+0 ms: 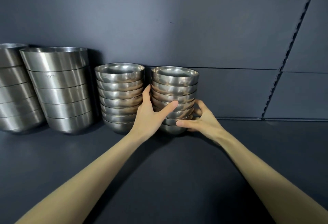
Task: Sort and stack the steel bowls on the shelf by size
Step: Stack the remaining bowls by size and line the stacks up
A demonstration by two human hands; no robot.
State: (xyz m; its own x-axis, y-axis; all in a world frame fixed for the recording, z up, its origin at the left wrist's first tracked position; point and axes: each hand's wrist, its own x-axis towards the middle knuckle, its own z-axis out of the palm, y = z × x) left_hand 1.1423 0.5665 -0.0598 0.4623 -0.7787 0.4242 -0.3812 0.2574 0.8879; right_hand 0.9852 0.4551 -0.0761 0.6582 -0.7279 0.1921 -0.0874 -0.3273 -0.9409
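Both hands, the left hand (150, 113) and right hand (200, 117), grasp the right bowl stack (174, 90) on the shelf (159, 170) with curled fingers.

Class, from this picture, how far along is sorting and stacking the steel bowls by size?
Done: far-left large stack, second large stack and middle small stack stand on the shelf. In hand: left hand and right hand grip the right small stack. Left: probably settling it.

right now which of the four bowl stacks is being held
The rightmost stack of small bowls: it alone is held, the left grip and right grip on its two sides.
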